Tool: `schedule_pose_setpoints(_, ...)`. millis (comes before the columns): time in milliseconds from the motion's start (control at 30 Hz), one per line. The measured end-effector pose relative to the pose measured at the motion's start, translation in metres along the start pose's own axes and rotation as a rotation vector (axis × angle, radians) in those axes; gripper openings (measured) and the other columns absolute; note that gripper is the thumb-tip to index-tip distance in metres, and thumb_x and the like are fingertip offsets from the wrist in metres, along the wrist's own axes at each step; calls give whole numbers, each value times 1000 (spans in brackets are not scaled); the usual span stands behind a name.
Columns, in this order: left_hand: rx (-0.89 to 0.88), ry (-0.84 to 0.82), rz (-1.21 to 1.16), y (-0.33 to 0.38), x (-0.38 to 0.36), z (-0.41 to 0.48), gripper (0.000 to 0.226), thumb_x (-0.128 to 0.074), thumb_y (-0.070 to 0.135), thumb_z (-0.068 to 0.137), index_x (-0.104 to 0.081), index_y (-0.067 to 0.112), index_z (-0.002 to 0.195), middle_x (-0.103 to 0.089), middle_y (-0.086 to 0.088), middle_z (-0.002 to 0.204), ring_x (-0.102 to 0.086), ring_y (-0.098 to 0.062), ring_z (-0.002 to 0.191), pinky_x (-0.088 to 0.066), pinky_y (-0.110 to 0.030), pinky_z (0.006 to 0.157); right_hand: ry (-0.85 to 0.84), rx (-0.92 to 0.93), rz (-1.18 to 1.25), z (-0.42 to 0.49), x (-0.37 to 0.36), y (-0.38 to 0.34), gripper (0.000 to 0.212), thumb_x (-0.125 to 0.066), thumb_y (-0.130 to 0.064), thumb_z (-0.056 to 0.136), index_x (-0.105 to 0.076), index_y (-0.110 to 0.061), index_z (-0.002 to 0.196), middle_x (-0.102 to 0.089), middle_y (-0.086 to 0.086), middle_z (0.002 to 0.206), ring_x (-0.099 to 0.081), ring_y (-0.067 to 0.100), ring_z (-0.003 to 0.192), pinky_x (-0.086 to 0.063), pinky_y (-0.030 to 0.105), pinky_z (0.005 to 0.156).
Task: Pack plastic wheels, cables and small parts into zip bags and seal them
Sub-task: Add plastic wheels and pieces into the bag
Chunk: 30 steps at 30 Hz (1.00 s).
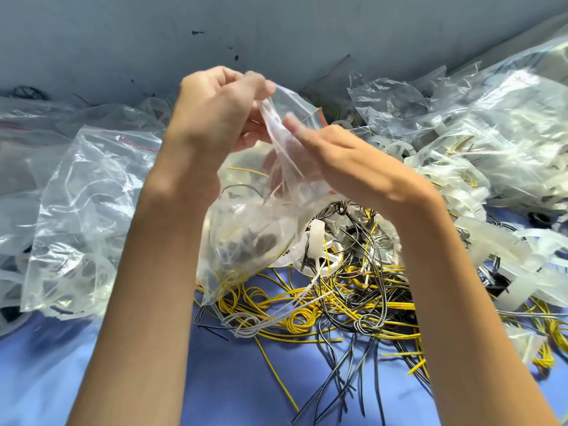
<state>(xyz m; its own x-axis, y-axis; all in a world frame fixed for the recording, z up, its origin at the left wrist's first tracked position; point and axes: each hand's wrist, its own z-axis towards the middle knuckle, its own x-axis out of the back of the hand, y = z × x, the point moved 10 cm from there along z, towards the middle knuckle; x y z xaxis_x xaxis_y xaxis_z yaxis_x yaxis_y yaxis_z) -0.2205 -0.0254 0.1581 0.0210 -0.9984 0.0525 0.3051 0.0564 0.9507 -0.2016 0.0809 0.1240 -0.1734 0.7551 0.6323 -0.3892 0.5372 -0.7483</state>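
Note:
I hold a clear zip bag (246, 229) up over the blue table; inside it are yellow wire, dark small parts and a pale plastic wheel. My left hand (215, 109) pinches the bag's top edge between thumb and fingers. My right hand (344, 158) grips the upper part of the bag from the right, thumb on the near side, fingers hidden behind the plastic. Below lies a tangle of yellow, black and grey cables (353, 302) with white plastic wheels (319, 244) among them.
Filled and empty zip bags (89, 216) are heaped at the left. A larger heap of bags and white wheels (498, 142) fills the right. A grey wall (276, 32) stands behind. Blue table cloth (233, 388) shows at the front between my forearms.

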Motion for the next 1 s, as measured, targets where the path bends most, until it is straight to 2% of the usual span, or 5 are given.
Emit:
schedule_pose_setpoints(133,89,-158,-29,-15,-7,4,12,-52,22,93,-51,16,82,-73,3,70,-70,-11,68,-52,-17,63,-23,-23,176,-3,6,7,58,-28,-69,84,-70,-34,100,-71,-14,104,-63,1,103,-43,26,102)
schedule_pose_setpoints(300,95,-191,247,-39,4,16,12,-61,23,73,-55,24,83,-72,-3,97,-63,-12,85,-44,-23,76,9,-109,-329,-3,17,28,49,-53,-52,90,-68,-5,97,-66,9,76,-54,15,63,-34,26,54)
schedule_pose_setpoints(600,248,-565,776,-108,1,5,34,-57,25,93,-62,-4,111,-58,-10,93,-46,-16,85,-34,-28,74,54,-259,-331,-5,31,61,34,-45,-42,97,-69,-22,85,-72,2,97,-65,19,96,-47,30,87)
schedule_pose_setpoints(767,141,-350,995,-89,16,17,40,-50,30,96,-56,12,61,-56,-1,58,-48,-22,65,-33,-28,61,179,-215,-93,1,36,55,41,-44,-36,99,-64,-17,69,-73,4,85,-71,16,81,-57,41,80)
schedule_pose_setpoints(1000,124,-379,840,-54,5,6,52,-51,43,94,-55,19,49,-51,4,36,-50,-8,31,-36,-20,47,537,-198,192,-7,73,62,41,-48,-26,99,-54,-15,60,-60,-3,51,-62,10,50,-56,27,55)
